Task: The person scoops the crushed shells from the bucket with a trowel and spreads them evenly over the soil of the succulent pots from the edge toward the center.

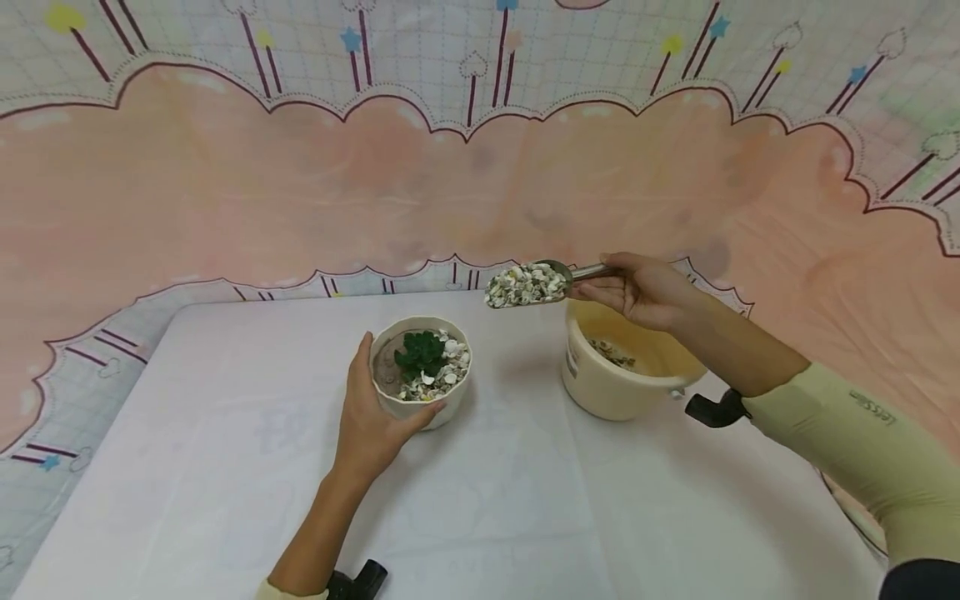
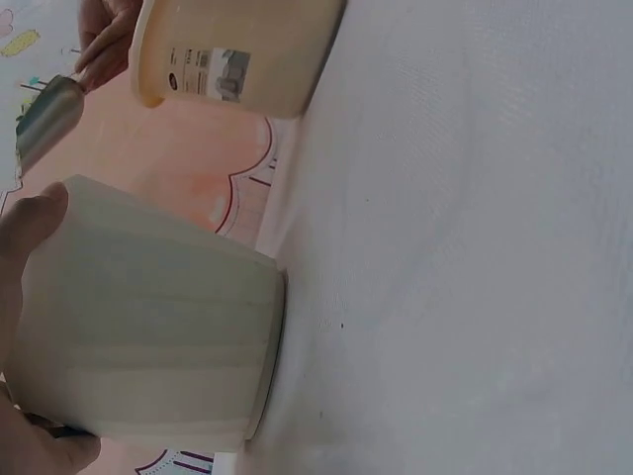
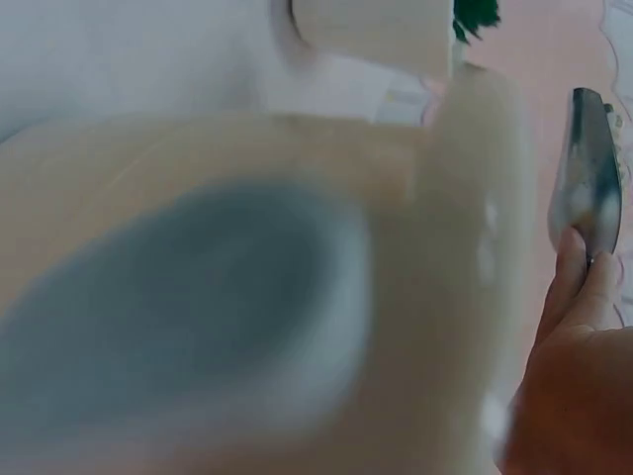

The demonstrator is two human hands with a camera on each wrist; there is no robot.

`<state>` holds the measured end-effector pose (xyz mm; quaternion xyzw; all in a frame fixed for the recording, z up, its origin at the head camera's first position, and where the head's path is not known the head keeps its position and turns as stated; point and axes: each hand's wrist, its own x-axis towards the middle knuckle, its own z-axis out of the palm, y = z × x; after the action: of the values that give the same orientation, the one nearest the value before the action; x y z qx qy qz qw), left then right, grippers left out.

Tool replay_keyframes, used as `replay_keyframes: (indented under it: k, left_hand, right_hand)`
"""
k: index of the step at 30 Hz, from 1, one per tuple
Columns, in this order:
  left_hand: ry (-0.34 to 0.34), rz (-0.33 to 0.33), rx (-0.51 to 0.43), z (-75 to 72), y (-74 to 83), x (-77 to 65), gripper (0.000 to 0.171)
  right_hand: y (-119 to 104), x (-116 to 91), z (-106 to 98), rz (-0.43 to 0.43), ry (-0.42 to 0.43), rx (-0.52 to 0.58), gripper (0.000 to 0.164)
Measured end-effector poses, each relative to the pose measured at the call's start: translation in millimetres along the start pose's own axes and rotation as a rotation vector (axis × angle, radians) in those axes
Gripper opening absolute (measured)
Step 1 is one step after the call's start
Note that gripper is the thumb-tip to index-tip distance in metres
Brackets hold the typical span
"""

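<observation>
Pot [image 2: 168, 332]: head shows plant [image 1: 420, 354], left wrist outer wall [image 2: 148, 287].

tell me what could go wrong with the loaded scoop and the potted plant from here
The heaped pale granular chips could spill onto the white table if the right hand tilts the shiny metal scoop too soon. Poured carelessly, they might bury the small dark-green leafy plant. The round cream pot might shift if the left hand loosens.
</observation>
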<state>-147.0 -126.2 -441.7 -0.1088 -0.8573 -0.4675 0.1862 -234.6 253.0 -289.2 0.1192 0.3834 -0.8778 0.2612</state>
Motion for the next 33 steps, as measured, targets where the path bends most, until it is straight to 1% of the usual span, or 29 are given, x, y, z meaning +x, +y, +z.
replay_keyframes:
  k: [3, 6, 9, 15, 19, 27, 33]
  left_hand:
    - [-0.018, -0.010, -0.010, -1.5, -2.0, 1.3, 0.133]
    - [-0.027, -0.012, -0.013, -1.6, -2.6, 3.1, 0.134]
    - [-0.029, -0.010, -0.018, -2.2, -2.9, 3.9, 0.134]
    - [-0.043, -0.014, -0.034, -3.8, -4.1, 4.8, 0.135]
    - [-0.050, -0.012, -0.043, -5.1, -5.4, 5.3, 0.136]
    - [-0.063, -0.018, -0.035, -6.4, -5.9, 5.9, 0.135]
    - [-0.076, -0.026, -0.034, -6.9, -1.9, 5.5, 0.135]
  right_hand:
    - [7, 14, 10, 0.031, -0.001, -0.031, 0.042]
    - [12, 24, 15, 0.045, -0.012, -0.068, 0.045]
    - [16, 32, 18, 0.049, -0.014, -0.112, 0.045]
    - [25, 45, 19, 0.080, 0.030, -0.176, 0.050]
    - [30, 47, 19, 0.087, 0.058, -0.214, 0.049]
    - [33, 48, 22, 0.080, 0.061, -0.254, 0.050]
    - [35, 48, 26, 0.084, 0.077, -0.283, 0.051]
